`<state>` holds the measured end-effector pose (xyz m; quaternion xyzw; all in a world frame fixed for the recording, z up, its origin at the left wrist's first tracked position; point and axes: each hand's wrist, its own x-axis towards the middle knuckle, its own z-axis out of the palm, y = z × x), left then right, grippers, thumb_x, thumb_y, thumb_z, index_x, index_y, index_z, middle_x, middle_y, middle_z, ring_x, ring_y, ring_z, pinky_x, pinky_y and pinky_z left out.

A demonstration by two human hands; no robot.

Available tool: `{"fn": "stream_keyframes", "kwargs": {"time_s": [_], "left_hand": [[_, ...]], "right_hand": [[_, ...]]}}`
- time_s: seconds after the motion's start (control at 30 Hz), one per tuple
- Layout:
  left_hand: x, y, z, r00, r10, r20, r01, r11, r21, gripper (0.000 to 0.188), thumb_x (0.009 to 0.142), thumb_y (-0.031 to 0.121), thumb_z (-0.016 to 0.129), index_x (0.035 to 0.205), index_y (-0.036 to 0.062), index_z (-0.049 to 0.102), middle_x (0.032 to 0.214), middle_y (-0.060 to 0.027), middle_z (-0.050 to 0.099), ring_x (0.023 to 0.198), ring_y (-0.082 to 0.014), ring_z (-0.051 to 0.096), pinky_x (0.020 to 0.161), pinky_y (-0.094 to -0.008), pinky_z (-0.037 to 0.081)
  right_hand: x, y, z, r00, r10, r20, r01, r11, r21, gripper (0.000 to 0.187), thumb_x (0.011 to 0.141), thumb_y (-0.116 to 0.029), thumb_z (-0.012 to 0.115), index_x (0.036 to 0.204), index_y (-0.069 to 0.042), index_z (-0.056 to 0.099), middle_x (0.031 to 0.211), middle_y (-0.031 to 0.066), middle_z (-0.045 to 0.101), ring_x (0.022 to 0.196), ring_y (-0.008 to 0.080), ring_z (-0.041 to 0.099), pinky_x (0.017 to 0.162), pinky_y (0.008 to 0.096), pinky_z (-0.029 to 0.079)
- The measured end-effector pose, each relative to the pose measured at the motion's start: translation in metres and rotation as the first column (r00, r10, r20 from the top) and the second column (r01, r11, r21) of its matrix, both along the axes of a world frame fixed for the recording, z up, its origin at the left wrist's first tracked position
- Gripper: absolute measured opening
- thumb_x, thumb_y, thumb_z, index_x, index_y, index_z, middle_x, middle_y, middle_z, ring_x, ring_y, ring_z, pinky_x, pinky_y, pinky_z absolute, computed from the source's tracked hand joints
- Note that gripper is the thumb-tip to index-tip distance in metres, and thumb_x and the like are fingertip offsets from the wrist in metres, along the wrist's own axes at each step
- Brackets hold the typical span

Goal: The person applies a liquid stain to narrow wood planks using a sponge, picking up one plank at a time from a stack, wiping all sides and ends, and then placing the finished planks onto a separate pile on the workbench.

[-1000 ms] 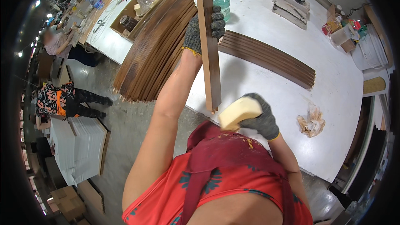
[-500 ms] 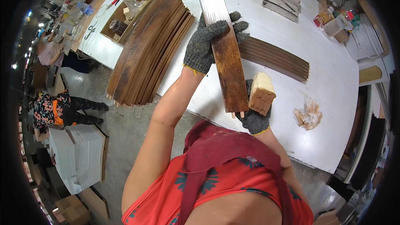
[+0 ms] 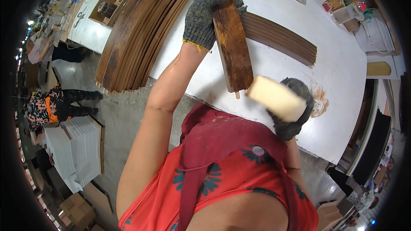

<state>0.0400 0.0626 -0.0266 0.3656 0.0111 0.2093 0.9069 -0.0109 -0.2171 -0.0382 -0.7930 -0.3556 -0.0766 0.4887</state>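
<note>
The left hand (image 3: pixel 205 17), in a grey knit glove, has its fingers clamped around a brown wooden slat (image 3: pixel 229 38) that is held above the near edge of the white worktop (image 3: pixel 342 72). The right hand (image 3: pixel 291 111), also gloved, has its fingers closed on a cream sponge block (image 3: pixel 276 98) just beside the lower end of the slat. A stack of curved brown slats (image 3: pixel 137 34) overhangs the left edge of the worktop, and a flatter row (image 3: pixel 282 38) lies behind the held slat. A cardboard box (image 3: pixel 107 0) stands at the far left corner, a red and white container (image 3: pixel 338 10) near the far right corner
</note>
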Motion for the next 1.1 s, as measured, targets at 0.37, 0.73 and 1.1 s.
{"fn": "stream_keyframes", "kwargs": {"time_s": [0.37,0.73,1.1], "left_hand": [[-0.006,-0.004,0.002,0.997,0.034,-0.063,-0.033,0.999,0.031,0.032,0.079,0.011,0.058,0.107,-0.0014,0.049,0.093,-0.0160,0.060,0.079,-0.0255,0.063,0.071,-0.0352,0.055],[0.000,0.002,0.012,0.999,0.046,-0.004,-0.047,0.999,-0.028,0.031,0.078,0.003,0.058,0.107,0.0007,0.045,0.089,-0.0151,0.058,0.076,-0.0261,0.062,0.068,-0.0377,0.057],[-0.010,0.000,0.023,0.990,0.140,-0.036,-0.140,0.990,-0.008,0.025,0.080,0.007,0.054,0.103,-0.0051,0.053,0.088,-0.0160,0.062,0.079,-0.0257,0.062,0.072,-0.0351,0.053]], "right_hand": [[0.019,0.021,0.041,0.777,0.583,0.236,-0.486,0.795,-0.364,0.033,0.067,-0.020,0.060,0.100,-0.017,0.063,0.102,0.0071,0.060,0.095,0.0271,0.056,0.083,0.0438,0.042],[0.020,0.011,0.044,0.901,0.333,0.279,-0.317,0.943,-0.105,0.026,0.066,-0.015,0.065,0.091,-0.016,0.062,0.094,0.0080,0.062,0.087,0.0293,0.058,0.080,0.0434,0.042],[0.034,0.000,0.029,0.880,0.345,0.327,-0.238,0.915,-0.327,0.035,0.067,-0.014,0.061,0.102,-0.016,0.062,0.110,0.0067,0.058,0.105,0.0255,0.052,0.094,0.0427,0.035]]}}
